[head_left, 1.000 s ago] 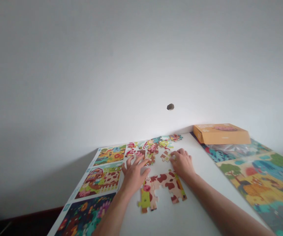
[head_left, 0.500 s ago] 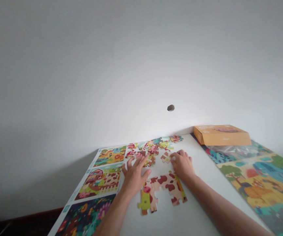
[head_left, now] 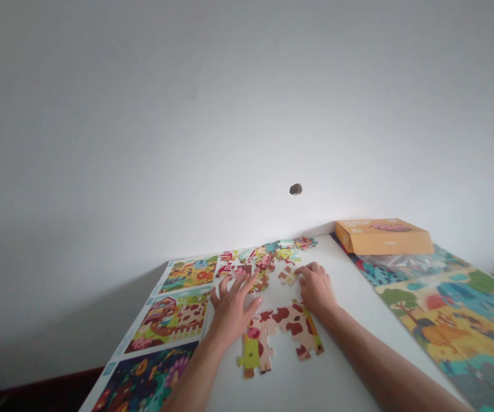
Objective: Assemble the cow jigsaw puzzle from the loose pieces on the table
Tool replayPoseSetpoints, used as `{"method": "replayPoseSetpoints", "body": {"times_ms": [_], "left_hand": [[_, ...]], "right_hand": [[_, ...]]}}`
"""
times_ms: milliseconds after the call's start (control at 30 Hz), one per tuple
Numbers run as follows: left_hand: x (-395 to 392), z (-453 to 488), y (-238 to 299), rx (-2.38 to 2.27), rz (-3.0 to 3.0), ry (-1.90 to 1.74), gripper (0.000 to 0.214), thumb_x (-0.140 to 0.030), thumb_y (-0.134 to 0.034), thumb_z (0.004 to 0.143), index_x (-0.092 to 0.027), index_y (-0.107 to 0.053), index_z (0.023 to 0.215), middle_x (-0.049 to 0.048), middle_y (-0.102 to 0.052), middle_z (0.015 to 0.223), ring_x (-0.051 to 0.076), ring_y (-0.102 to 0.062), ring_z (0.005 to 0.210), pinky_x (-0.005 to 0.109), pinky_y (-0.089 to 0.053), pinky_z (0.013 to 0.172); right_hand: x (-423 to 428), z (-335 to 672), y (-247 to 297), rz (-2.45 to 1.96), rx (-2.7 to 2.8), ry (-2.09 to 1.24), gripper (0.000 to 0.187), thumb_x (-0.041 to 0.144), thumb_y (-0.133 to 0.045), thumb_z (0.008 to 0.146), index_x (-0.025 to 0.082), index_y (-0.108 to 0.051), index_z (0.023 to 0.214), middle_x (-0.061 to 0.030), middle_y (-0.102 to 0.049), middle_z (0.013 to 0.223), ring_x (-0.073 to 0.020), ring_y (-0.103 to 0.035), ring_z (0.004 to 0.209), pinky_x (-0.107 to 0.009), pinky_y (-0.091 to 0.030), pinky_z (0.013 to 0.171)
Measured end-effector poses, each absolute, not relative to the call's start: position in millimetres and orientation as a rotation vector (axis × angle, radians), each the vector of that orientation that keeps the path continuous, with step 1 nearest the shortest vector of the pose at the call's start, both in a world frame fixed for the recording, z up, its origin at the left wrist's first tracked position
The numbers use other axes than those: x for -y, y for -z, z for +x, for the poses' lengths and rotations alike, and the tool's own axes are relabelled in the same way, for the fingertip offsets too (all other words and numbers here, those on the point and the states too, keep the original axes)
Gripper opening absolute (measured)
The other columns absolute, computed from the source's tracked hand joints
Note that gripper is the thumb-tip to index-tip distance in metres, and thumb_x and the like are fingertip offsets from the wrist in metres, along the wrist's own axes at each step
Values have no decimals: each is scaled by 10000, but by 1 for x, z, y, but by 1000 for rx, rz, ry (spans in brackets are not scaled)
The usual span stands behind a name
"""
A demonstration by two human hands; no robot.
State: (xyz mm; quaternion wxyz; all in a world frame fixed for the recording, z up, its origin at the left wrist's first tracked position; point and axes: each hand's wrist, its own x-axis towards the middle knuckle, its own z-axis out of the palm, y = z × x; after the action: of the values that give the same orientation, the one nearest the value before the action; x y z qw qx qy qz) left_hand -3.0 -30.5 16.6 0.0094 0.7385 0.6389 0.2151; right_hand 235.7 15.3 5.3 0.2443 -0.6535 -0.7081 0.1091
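Observation:
My left hand point(head_left: 230, 306) lies flat and open on the white table point(head_left: 350, 320), fingers spread toward a heap of loose puzzle pieces point(head_left: 268, 256). My right hand point(head_left: 316, 286) rests palm down, its fingertips on a small tan piece point(head_left: 287, 276); whether it grips that piece I cannot make out. Just in front of both wrists lies a joined section showing a brown-spotted cow point(head_left: 279, 331).
A sheet of printed reference pictures point(head_left: 173, 312) lies along the left edge. An orange box point(head_left: 382, 236) stands at the back right on a large colourful picture sheet point(head_left: 448, 309). A plain white wall with a small dark hole point(head_left: 295, 189) rises behind the table.
Both hands stay almost where they were. The view has shifted slightly, and the right fingertips have drawn a little closer to the tan piece.

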Motion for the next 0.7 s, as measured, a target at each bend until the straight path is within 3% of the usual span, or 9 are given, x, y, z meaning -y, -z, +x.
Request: {"method": "replayPoseSetpoints", "body": {"times_ms": [267,500,600,700], "left_hand": [[30,-3,-15,-1972,2362,-622,320,-365,-588,897,-450,-676,1193,-14,-557,1428,373,-344,1353,669,-180,1083],[31,-3,-16,-2001,2326,-636,297,-367,-597,883,-424,-696,1156,-24,-561,1421,364,-347,1351,635,-220,1079],[33,-3,-19,-1964,2345,-627,324,-410,-614,868,-420,-678,1185,-21,-551,1428,364,-350,1350,641,-208,1084],[34,-2,-23,-1920,2368,-621,363,-427,-621,860,-410,-657,1221,-16,-545,1431,356,-343,1362,630,-205,1098]], "right_hand": [[-18,237,0,-1624,1848,-309,351,61,-523,834,196,-701,1106,-115,-576,1106,-248,-537,1068,-324,-431,950],[-19,238,-2,-1554,1821,-352,394,33,-494,807,198,-688,1108,-105,-570,1131,-210,-568,1044,-293,-442,945],[-16,237,-10,-1734,1818,-272,360,189,-584,828,217,-664,1178,-117,-585,1170,-272,-540,1093,-380,-411,951],[-13,237,-17,-1942,1818,-214,521,397,-636,816,221,-586,1304,-133,-609,1201,-341,-510,1143,-461,-369,948]]}}
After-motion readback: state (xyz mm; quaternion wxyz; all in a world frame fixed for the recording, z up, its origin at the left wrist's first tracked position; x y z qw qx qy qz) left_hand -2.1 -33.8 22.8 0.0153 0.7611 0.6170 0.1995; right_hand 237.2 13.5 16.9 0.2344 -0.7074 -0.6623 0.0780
